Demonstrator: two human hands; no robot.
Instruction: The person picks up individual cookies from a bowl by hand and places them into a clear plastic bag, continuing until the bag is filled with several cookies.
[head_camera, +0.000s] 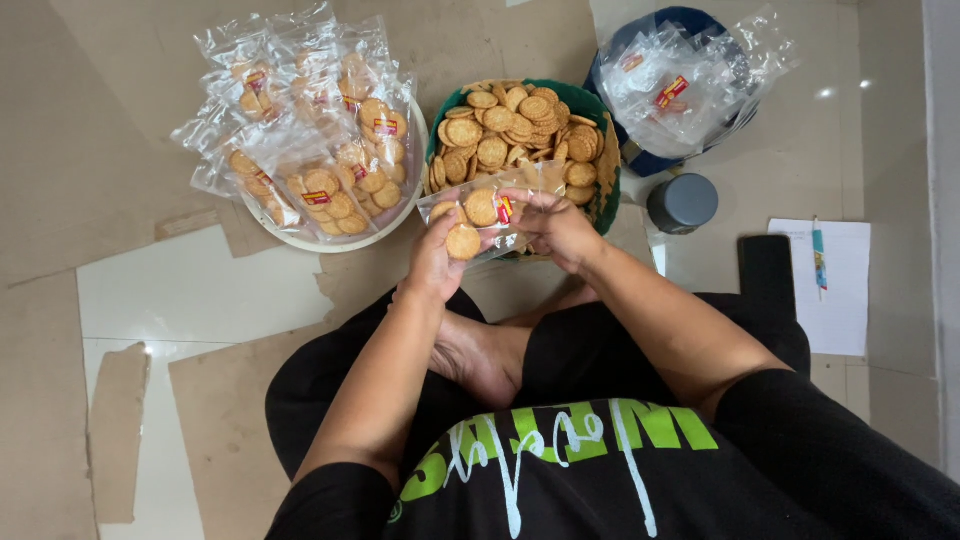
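My left hand (435, 262) and my right hand (556, 228) both hold a clear plastic bag (487, 210) with a few round golden biscuits inside, just in front of a green basket (606, 196) heaped with loose biscuits (510, 130). The left hand grips the bag's lower left end and the right hand pinches its right end. I sit cross-legged on the floor, with bare feet under my forearms.
A white round tray (300, 240) at the left carries several filled biscuit bags (320, 150). At the upper right a blue basket (640, 160) holds empty clear bags (680, 80). Nearby are a dark grey lid (682, 203), a black block (767, 268), and paper (835, 290) with a pen (819, 257). Cardboard sheets (90, 150) cover the floor.
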